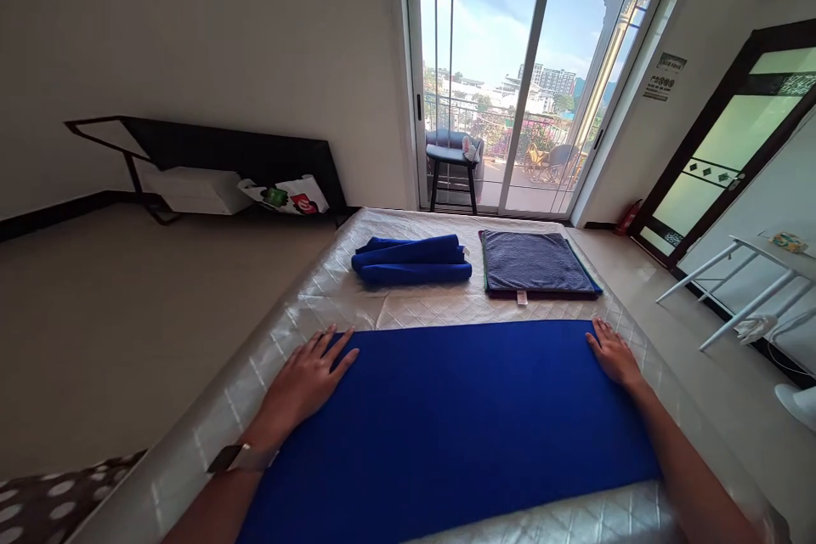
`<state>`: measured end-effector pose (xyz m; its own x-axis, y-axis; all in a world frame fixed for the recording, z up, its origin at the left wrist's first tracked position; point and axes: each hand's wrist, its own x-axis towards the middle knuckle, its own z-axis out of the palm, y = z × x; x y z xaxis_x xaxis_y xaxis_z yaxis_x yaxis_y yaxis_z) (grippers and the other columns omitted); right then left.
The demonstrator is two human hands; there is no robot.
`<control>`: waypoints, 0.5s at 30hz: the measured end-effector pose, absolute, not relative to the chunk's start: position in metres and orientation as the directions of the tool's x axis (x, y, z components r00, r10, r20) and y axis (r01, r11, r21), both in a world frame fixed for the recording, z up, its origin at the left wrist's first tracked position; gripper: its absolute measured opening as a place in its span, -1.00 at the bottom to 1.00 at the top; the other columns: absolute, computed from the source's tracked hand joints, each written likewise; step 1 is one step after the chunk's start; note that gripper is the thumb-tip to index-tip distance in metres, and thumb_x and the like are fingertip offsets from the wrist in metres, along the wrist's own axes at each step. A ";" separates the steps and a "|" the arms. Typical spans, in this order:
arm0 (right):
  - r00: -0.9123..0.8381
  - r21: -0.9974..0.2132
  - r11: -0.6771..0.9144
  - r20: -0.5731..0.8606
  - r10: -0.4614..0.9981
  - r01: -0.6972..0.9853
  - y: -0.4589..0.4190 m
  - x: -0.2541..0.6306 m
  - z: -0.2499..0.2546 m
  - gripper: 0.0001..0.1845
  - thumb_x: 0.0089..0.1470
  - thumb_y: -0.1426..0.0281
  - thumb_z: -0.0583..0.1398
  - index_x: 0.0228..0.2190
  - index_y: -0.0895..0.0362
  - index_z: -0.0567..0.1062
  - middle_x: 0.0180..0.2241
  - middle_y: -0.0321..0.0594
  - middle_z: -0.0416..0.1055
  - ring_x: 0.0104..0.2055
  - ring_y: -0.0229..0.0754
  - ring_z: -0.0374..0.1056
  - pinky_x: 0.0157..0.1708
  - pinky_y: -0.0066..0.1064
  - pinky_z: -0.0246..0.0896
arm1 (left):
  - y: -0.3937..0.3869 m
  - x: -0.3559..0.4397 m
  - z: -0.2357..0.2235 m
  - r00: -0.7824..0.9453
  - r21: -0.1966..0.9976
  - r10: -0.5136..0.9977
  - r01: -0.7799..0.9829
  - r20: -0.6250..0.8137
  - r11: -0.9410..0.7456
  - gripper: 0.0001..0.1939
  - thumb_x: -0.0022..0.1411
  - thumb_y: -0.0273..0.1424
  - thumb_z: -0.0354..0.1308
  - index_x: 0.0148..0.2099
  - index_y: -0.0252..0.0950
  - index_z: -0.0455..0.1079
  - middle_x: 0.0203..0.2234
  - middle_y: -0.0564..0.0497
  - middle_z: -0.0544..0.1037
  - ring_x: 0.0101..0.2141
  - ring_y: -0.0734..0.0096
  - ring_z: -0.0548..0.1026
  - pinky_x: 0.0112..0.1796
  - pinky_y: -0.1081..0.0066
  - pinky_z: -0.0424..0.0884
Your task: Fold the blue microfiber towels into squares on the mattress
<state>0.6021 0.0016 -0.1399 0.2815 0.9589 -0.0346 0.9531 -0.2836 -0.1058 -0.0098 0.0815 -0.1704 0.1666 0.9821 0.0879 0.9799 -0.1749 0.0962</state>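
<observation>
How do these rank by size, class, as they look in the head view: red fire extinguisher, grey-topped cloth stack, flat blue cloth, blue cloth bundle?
1. Flat blue cloth
2. Grey-topped cloth stack
3. Blue cloth bundle, about as wide but shallower
4. Red fire extinguisher

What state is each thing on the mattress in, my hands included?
Blue cloth: spread flat.
Blue bundle: loosely rolled or folded.
Gray cloth: folded flat.
Left hand: open, at the spread cloth's far corner.
Right hand: open, at the other far corner.

Flat blue cloth (pixel 459 416) on mattress (pixel 414 306)
</observation>
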 end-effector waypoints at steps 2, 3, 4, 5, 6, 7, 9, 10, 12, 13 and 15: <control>0.284 -0.107 -0.286 -0.033 0.958 0.952 0.002 0.600 -0.142 -0.26 0.36 0.08 -0.22 0.40 0.19 0.01 0.44 -0.22 -0.12 0.47 -0.10 -0.21 0.42 -0.13 -0.28 | 0.081 -0.010 -0.170 0.166 0.096 0.984 0.980 0.070 -0.172 -0.30 0.40 -0.06 -0.32 0.45 -0.23 0.04 0.36 -0.14 0.24 0.37 0.07 0.10 0.30 0.02 0.04; 0.284 -0.105 -0.286 -0.034 0.958 0.953 0.002 0.600 -0.142 -0.26 0.36 0.08 -0.22 0.40 0.19 0.02 0.44 -0.22 -0.12 0.47 -0.10 -0.21 0.42 -0.14 -0.27 | 0.081 -0.011 -0.170 0.165 0.096 0.984 0.980 0.066 -0.171 -0.30 0.40 -0.05 -0.32 0.45 -0.24 0.04 0.37 -0.15 0.23 0.37 0.07 0.10 0.30 0.03 0.03; 0.283 -0.102 -0.285 -0.036 0.958 0.953 0.002 0.600 -0.143 -0.26 0.35 0.08 -0.22 0.40 0.19 0.02 0.44 -0.21 -0.11 0.47 -0.10 -0.20 0.42 -0.14 -0.27 | 0.082 -0.011 -0.170 0.166 0.098 0.984 0.980 0.066 -0.172 -0.29 0.40 -0.05 -0.31 0.45 -0.25 0.05 0.37 -0.16 0.22 0.37 0.06 0.10 0.30 0.03 0.03; 0.283 -0.099 -0.285 -0.038 0.958 0.953 0.003 0.601 -0.143 -0.26 0.35 0.08 -0.21 0.40 0.19 0.02 0.44 -0.21 -0.10 0.47 -0.10 -0.20 0.42 -0.13 -0.27 | 0.082 -0.012 -0.171 0.169 0.101 0.983 0.979 0.069 -0.175 -0.29 0.39 -0.05 -0.30 0.44 -0.26 0.07 0.37 -0.17 0.22 0.37 0.05 0.10 0.30 0.03 0.03; 0.284 -0.097 -0.286 -0.040 0.958 0.953 0.003 0.601 -0.143 -0.26 0.35 0.08 -0.22 0.40 0.19 0.02 0.44 -0.20 -0.10 0.47 -0.10 -0.20 0.42 -0.13 -0.27 | 0.083 -0.013 -0.172 0.171 0.103 0.982 0.978 0.075 -0.179 -0.29 0.39 -0.05 -0.29 0.44 -0.27 0.09 0.37 -0.18 0.21 0.37 0.04 0.10 0.30 0.02 0.03; 0.285 -0.095 -0.288 -0.041 0.958 0.953 0.003 0.602 -0.143 -0.26 0.36 0.08 -0.22 0.40 0.20 0.02 0.44 -0.19 -0.09 0.47 -0.10 -0.20 0.42 -0.13 -0.27 | 0.083 -0.013 -0.174 0.176 0.105 0.981 0.977 0.083 -0.184 -0.30 0.39 -0.06 -0.28 0.43 -0.27 0.10 0.37 -0.18 0.22 0.37 0.03 0.10 0.30 0.02 0.04; 0.290 -0.093 -0.292 -0.041 0.956 0.952 0.003 0.602 -0.143 -0.26 0.36 0.08 -0.22 0.40 0.19 0.02 0.44 -0.18 -0.09 0.47 -0.11 -0.19 0.42 -0.13 -0.27 | 0.085 -0.015 -0.177 0.188 0.105 0.977 0.974 0.100 -0.198 -0.30 0.38 -0.06 -0.26 0.43 -0.27 0.11 0.37 -0.18 0.23 0.37 0.03 0.10 0.29 0.02 0.04; 0.292 -0.093 -0.294 -0.038 0.956 0.951 0.003 0.603 -0.144 -0.26 0.36 0.07 -0.22 0.40 0.18 0.02 0.44 -0.19 -0.08 0.47 -0.11 -0.19 0.42 -0.13 -0.27 | 0.086 -0.015 -0.178 0.192 0.104 0.975 0.974 0.109 -0.203 -0.30 0.38 -0.06 -0.25 0.42 -0.27 0.12 0.36 -0.18 0.23 0.37 0.03 0.10 0.29 0.01 0.05; 0.295 -0.095 -0.297 -0.032 0.955 0.950 0.003 0.603 -0.144 -0.27 0.36 0.07 -0.22 0.40 0.16 0.02 0.44 -0.20 -0.08 0.47 -0.11 -0.19 0.42 -0.13 -0.26 | 0.086 -0.015 -0.181 0.192 0.105 0.972 0.973 0.134 -0.206 -0.30 0.38 -0.06 -0.24 0.42 -0.28 0.12 0.36 -0.19 0.24 0.36 0.02 0.12 0.28 0.01 0.07; 0.298 -0.096 -0.299 -0.032 0.954 0.949 0.004 0.604 -0.144 -0.27 0.36 0.08 -0.22 0.40 0.15 0.02 0.44 -0.21 -0.08 0.47 -0.11 -0.19 0.42 -0.14 -0.26 | 0.087 -0.015 -0.182 0.188 0.108 0.971 0.973 0.148 -0.205 -0.30 0.38 -0.06 -0.24 0.42 -0.28 0.12 0.36 -0.20 0.24 0.36 0.01 0.13 0.28 0.00 0.08; 0.302 -0.103 -0.305 -0.039 0.952 0.947 0.004 0.604 -0.145 -0.27 0.36 0.08 -0.22 0.40 0.16 0.01 0.44 -0.21 -0.08 0.47 -0.11 -0.20 0.42 -0.15 -0.28 | 0.086 -0.013 -0.182 0.178 0.117 0.970 0.973 0.164 -0.198 -0.29 0.38 -0.06 -0.26 0.43 -0.30 0.09 0.36 -0.20 0.24 0.35 0.00 0.14 0.27 -0.01 0.10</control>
<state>0.6042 0.0044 -0.1452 0.3023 0.9524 -0.0386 0.9469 -0.3047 -0.1028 -0.0130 0.0864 -0.1820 0.1782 0.9703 0.1639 0.9731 -0.1985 0.1170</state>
